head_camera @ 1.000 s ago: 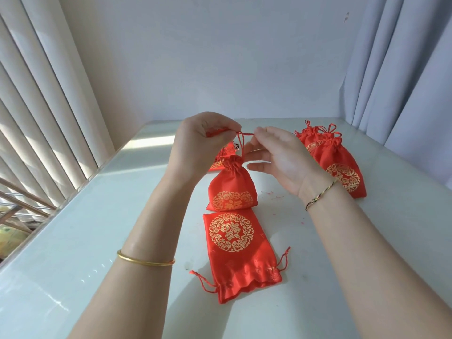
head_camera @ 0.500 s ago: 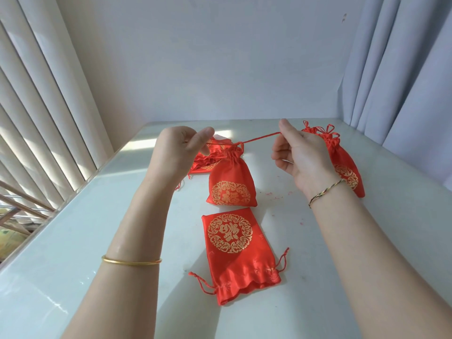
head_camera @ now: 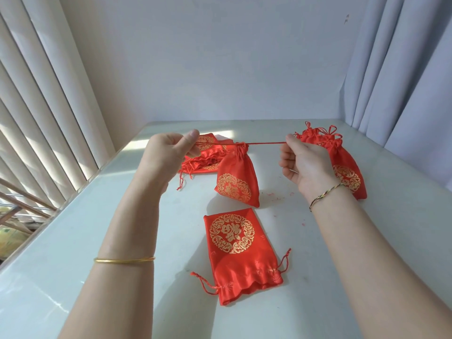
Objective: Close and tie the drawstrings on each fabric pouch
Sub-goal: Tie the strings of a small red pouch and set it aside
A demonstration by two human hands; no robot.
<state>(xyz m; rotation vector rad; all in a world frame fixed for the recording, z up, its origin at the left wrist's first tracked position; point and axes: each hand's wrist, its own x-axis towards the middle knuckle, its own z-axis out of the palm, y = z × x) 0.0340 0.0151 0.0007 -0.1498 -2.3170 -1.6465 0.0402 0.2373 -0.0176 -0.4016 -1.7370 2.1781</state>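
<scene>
Hands are now well apart; a second ago we saw them close together over the pouch mouth. The left hand (head_camera: pixel 168 152) and right hand (head_camera: pixel 305 165) each have their fingers pinching an end of the drawstring (head_camera: pixel 266 143), which runs taut between them. The gathered pouch (head_camera: pixel 236 182) hangs from it mid-worktop (head_camera: pixel 73 241), mouth cinched. We judge a first knot is tightening and the bow is still to do.

Count:
- one pouch in hand
- one flat open pouch (head_camera: pixel 234 250) toward the near edge
- tied pouches (head_camera: pixel 347 172) toward the far right corner, at least two
- an untied heap (head_camera: pixel 208 161) behind the left hand, number unclear
</scene>
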